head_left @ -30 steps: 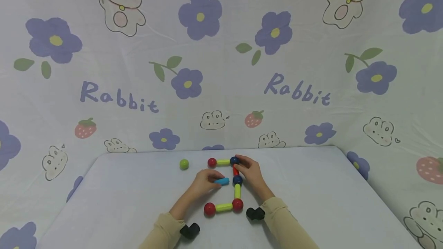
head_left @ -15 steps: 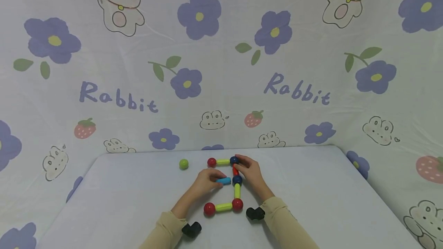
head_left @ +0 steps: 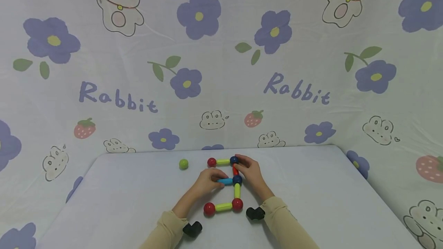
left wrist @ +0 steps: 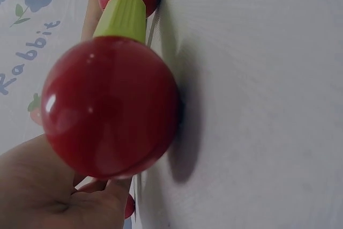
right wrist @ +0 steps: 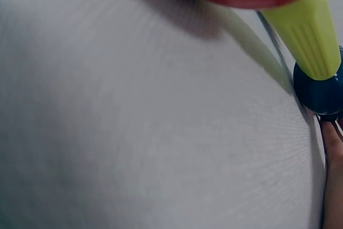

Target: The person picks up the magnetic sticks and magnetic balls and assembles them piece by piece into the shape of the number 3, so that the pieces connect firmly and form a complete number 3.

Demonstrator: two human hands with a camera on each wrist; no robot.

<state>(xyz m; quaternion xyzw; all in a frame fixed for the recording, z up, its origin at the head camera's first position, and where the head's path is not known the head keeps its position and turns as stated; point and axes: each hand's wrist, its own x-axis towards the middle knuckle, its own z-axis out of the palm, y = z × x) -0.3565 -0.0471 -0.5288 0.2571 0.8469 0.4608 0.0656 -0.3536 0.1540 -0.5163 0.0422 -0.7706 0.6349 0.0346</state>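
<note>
My left hand [head_left: 205, 181] pinches a light blue magnetic rod [head_left: 226, 181], whose right end meets the middle dark blue ball [head_left: 237, 180]. At the far corner my right hand [head_left: 252, 173] holds another dark blue ball [head_left: 233, 160], finger and thumb around it where the red rod [head_left: 235, 170] joins. A yellow-green rod [head_left: 223, 162] links that ball to a red ball [head_left: 212, 162]. Nearer, a yellow-green rod [head_left: 237, 191] runs to a red ball [head_left: 237, 204], then another rod [head_left: 223, 206] to the near-left red ball [head_left: 209, 209], large in the left wrist view.
A loose green ball [head_left: 184, 164] lies on the white table [head_left: 131, 195], left of the shape. Black wrist devices [head_left: 192, 229] sit at both sleeves. A cloth printed with rabbits and flowers [head_left: 221, 60] hangs behind the table.
My left hand has moved slightly right, bringing the light blue rod from a gap up to the middle dark blue ball. The right hand has stayed in place.
</note>
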